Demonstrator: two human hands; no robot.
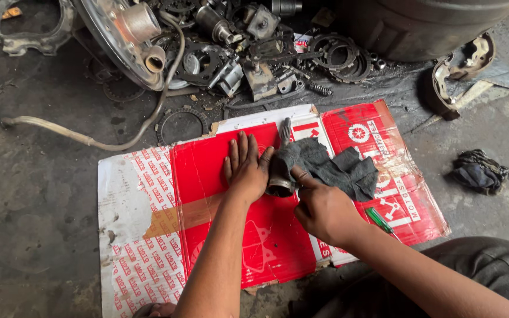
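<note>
The fingers point(240, 150) of the left hand point(245, 171) lie spread and flat on the red cardboard point(207, 176), the thumb touching a dark metal part point(280, 176) just beside it; they grip nothing. The right hand point(324, 211) has its fingers curled, the index and thumb pressing on the lower end of the part where a grey rag point(331, 165) wraps over it; whether they actually pinch the part or the rag I cannot tell. The part lies on the cardboard between the two hands, its cup-shaped end toward the person and a thin splined shaft point(285, 131) pointing away. The rag drapes off to the right of it. A green-handled screwdriver point(379, 220) lies on the cardboard just beside the right wrist. The cardboard is flattened on a stained concrete floor point(36, 200). Beyond its far edge sits a heap of greasy parts point(248, 53): gears, rings, springs and a shiny hub point(125, 35). A pale hose point(83, 136) curves across the floor on the left. Well apart on the right lies another dark rag point(479, 171), and a brake shoe point(460, 73) rests near a dark drum point(419, 23).
</note>
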